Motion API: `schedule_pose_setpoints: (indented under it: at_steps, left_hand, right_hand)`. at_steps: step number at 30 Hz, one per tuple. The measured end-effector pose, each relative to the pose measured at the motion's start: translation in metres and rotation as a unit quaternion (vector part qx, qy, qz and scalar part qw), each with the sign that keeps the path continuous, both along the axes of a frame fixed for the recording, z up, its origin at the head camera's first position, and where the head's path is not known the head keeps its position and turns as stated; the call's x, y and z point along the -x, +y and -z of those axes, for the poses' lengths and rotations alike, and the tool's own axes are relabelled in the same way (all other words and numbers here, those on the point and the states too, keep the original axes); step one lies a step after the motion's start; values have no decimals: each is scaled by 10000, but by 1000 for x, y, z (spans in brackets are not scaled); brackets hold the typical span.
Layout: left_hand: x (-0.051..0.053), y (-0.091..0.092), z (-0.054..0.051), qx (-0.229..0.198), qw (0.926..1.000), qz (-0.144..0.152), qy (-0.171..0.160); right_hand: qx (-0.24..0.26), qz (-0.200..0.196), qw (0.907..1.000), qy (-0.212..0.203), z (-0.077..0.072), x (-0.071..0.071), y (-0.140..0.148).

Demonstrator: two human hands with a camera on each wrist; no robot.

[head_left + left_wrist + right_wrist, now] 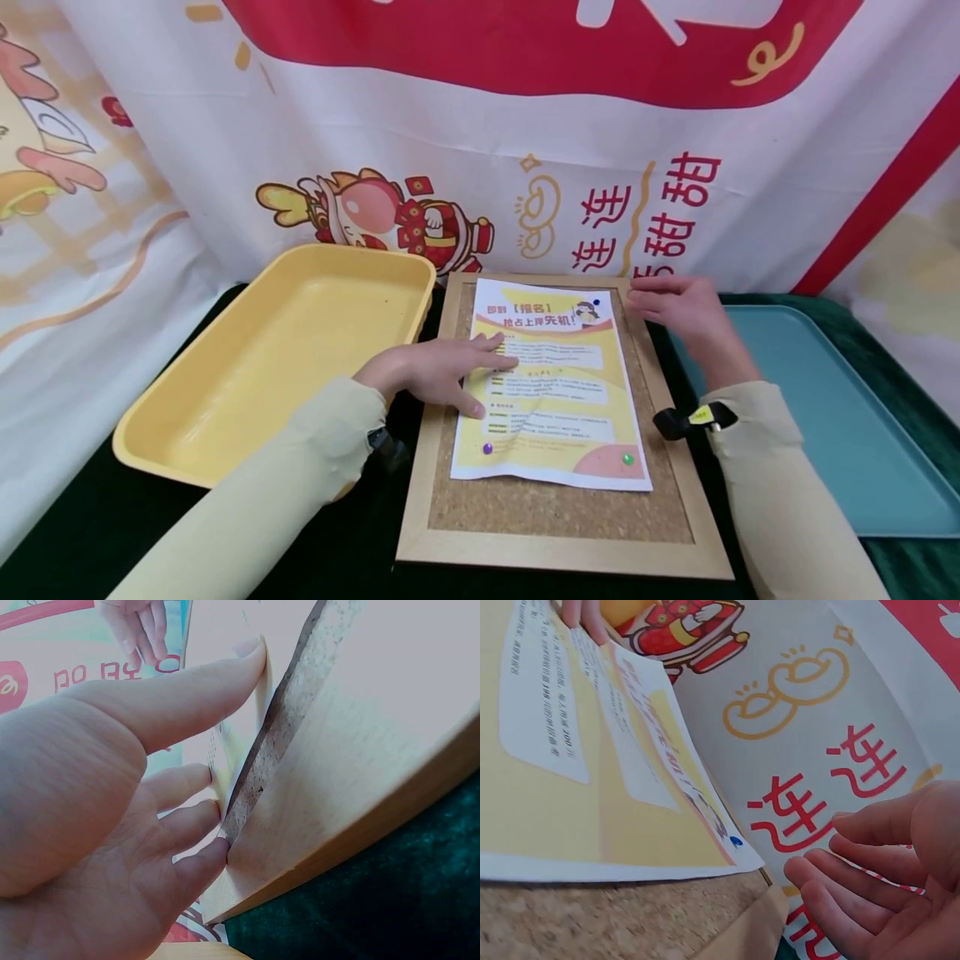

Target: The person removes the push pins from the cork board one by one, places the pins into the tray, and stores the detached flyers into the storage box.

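A yellow printed sheet (551, 392) lies on a cork board (562, 512) with a light wooden frame (562, 554). A blue push pin (596, 302) is at the sheet's upper right, a purple pin (487, 448) at its lower left and a green pin (627, 459) at its lower right. My left hand (438, 368) rests on the sheet's left side, fingers spread. By the frame's upper right corner is my right hand (686, 312). Its fingers bend loosely with nothing between them in the right wrist view; whether they touch the frame I cannot tell.
Left of the board stands a yellow tray (300, 333), its right rim close to the frame. A blue tray (832, 417) lies to the right, partly behind my right arm. Dark green cloth (330, 550) covers the table. Behind hangs a printed white and red banner (450, 125).
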State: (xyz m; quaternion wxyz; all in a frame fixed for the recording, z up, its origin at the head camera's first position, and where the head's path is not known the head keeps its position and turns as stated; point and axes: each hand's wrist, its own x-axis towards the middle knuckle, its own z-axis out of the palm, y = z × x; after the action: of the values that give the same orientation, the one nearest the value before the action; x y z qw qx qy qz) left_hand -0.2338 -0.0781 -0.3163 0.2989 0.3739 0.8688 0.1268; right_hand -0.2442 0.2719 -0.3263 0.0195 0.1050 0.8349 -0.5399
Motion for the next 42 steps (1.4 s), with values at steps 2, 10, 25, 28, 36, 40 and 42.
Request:
schedule_pose_setpoints:
  at_steps: [2,10,25,28,36,40,42]
  left_hand:
    - [0,0,0,-9,10000,-6,-27]
    - [1,1,1,-1,10000,10,-3]
    - [1,2,1,10,10000,40,19]
    - [1,1,0,39,10000,48,49]
    - [2,2,1,12,10000,81,37]
    - [2,2,1,29,10000,76,35]
    - [2,1,1,49,10000,61,43]
  right_hand:
    - [-42,-110,9999,-12,1,0,-3]
    - [-122,-359,9991,-202,3,3,-10]
    - [-1157,-546,9912,-331,11,3,-15]
    - [-1316,-543,9892,-343,11,3,-18]
    - [-1487,-444,9868,-465,11,3,-21]
    - [-1658,-419,9840,-496,10,7,-22]
    - [-1780,-428,9819,-483,9,9,-24]
